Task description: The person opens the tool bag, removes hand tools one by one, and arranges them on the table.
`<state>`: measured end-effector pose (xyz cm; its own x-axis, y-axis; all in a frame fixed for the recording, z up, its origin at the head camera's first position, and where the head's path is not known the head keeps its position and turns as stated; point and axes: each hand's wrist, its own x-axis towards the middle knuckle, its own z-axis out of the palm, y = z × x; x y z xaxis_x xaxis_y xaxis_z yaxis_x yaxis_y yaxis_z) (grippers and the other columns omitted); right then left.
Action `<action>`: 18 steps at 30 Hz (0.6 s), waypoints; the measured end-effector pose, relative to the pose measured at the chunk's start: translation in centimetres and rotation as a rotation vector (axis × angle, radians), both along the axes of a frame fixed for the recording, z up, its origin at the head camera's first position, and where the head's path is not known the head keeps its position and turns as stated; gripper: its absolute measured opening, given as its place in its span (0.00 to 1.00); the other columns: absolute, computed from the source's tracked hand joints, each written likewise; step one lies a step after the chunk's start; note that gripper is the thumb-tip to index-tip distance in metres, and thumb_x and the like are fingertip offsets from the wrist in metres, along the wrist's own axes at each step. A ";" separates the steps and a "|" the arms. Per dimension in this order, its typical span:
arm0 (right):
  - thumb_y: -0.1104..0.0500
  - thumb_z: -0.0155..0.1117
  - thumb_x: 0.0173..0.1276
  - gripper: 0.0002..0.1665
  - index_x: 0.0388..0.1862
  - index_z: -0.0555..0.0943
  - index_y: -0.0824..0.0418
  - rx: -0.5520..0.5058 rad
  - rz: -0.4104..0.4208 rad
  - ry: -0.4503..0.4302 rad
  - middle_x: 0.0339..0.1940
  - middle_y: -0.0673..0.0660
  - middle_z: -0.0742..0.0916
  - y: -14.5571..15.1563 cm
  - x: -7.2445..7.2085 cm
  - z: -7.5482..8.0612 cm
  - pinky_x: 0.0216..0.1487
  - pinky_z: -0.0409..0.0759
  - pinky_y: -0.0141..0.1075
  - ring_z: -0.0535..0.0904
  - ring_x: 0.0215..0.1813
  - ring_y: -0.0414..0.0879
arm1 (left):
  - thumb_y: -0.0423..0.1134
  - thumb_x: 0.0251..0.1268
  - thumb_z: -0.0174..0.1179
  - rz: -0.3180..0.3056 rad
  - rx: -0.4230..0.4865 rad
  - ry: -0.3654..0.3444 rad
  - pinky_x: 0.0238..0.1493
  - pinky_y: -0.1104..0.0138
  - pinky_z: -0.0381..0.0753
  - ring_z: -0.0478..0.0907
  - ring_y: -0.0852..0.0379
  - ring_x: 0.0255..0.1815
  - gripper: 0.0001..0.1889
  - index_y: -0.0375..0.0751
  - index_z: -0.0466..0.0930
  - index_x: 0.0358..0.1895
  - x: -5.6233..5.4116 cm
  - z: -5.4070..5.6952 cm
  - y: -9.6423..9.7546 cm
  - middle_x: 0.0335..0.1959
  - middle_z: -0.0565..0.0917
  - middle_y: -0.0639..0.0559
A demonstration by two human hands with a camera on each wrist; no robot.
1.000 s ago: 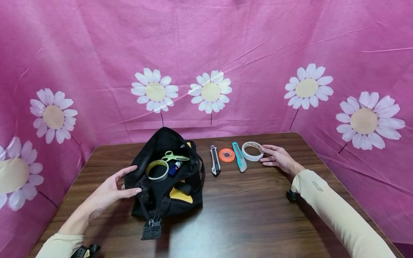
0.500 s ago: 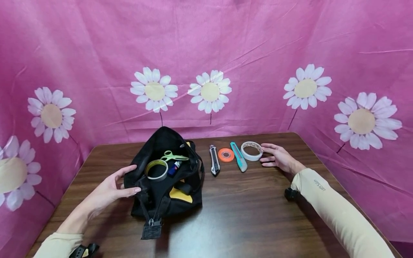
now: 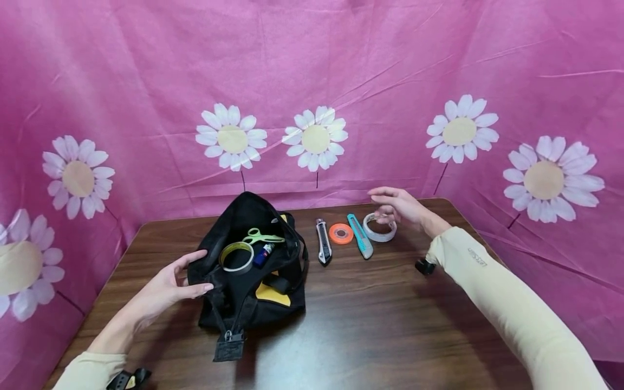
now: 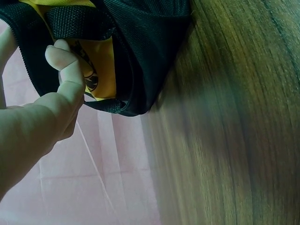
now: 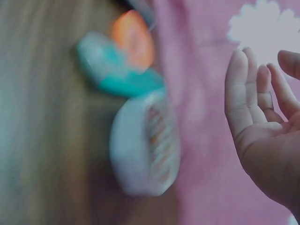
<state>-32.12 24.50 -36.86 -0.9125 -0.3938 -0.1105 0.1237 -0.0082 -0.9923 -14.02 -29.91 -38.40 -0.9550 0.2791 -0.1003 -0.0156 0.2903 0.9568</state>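
One bag (image 3: pixel 283 315), two hands (image 3: pixel 168 287) (image 3: pixel 401 208), two cutters (image 3: pixel 324 242) (image 3: pixel 359 236), three tapes (image 3: pixel 239 268) (image 3: pixel 341 233) (image 3: pixel 380 237)

A wooden table (image 3: pixel 370 325) stands before a pink cloth (image 3: pixel 312 49) printed with white daisies (image 3: pixel 315 138). Left of centre sits a black bag (image 3: pixel 246 210) with a yellow patch (image 3: pixel 273 295), its mouth gaping. A person's left hand (image 3: pixel 163 290) holds the rim at its left. Inside lie a tape roll (image 3: pixel 248 265), green scissors (image 3: pixel 265 238) and a small blue tube (image 3: pixel 264 254). Right of the bag, a row runs rightward: grey cutter (image 3: pixel 324 242), orange roll (image 3: pixel 333 234), teal cutter (image 3: pixel 359 236), white roll (image 3: pixel 380 236). The person's right hand (image 3: pixel 402 207) is at the white roll's far side, fingers loosely bent and partly covering it from view; whether they touch is hard to tell. Both arms wear cream sleeves (image 3: pixel 487 298).
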 end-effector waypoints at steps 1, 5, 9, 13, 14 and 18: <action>0.59 0.59 0.79 0.17 0.63 0.76 0.60 0.003 0.022 0.011 0.38 0.57 0.84 -0.9 0.0 1.0 0.40 0.86 0.41 0.86 0.34 0.46 | 0.31 0.65 0.69 -0.001 0.001 0.000 0.44 0.60 0.84 0.84 0.56 0.43 0.44 0.34 0.51 0.79 0.0 0.0 0.0 0.53 0.80 0.38; 0.59 0.59 0.79 0.18 0.63 0.76 0.61 0.044 0.122 0.073 0.48 0.57 0.83 -4.6 0.6 4.6 0.42 0.86 0.45 0.85 0.39 0.48 | 0.31 0.64 0.69 0.001 0.004 -0.004 0.44 0.60 0.84 0.84 0.56 0.43 0.44 0.34 0.52 0.79 -0.1 -0.1 0.2 0.54 0.79 0.39; 0.59 0.59 0.78 0.19 0.64 0.76 0.62 0.085 0.231 0.145 0.59 0.59 0.80 -8.3 1.5 7.4 0.48 0.84 0.52 0.84 0.48 0.54 | 0.31 0.65 0.69 0.001 0.015 0.000 0.44 0.59 0.84 0.84 0.57 0.43 0.44 0.32 0.51 0.79 0.1 -0.1 0.2 0.52 0.81 0.40; 0.59 0.60 0.77 0.23 0.67 0.75 0.65 0.060 0.315 0.158 0.61 0.62 0.79 -11.6 2.5 9.0 0.53 0.81 0.56 0.81 0.56 0.61 | 0.30 0.66 0.68 -0.011 0.027 0.013 0.44 0.58 0.84 0.84 0.57 0.43 0.44 0.31 0.50 0.79 0.1 0.0 0.2 0.51 0.82 0.41; 0.60 0.60 0.77 0.24 0.68 0.75 0.65 0.045 0.332 0.156 0.62 0.63 0.79 -12.3 2.7 9.3 0.55 0.80 0.57 0.81 0.56 0.61 | 0.30 0.65 0.68 -0.009 0.029 0.009 0.44 0.59 0.84 0.84 0.57 0.43 0.44 0.31 0.50 0.79 0.1 0.0 0.2 0.51 0.82 0.41; 0.61 0.59 0.78 0.24 0.69 0.74 0.66 -0.011 0.392 0.165 0.65 0.64 0.78 -15.3 3.3 10.0 0.56 0.79 0.57 0.81 0.57 0.58 | 0.30 0.65 0.68 -0.009 0.033 0.000 0.43 0.59 0.85 0.84 0.58 0.42 0.44 0.31 0.50 0.79 0.2 0.1 0.1 0.49 0.82 0.41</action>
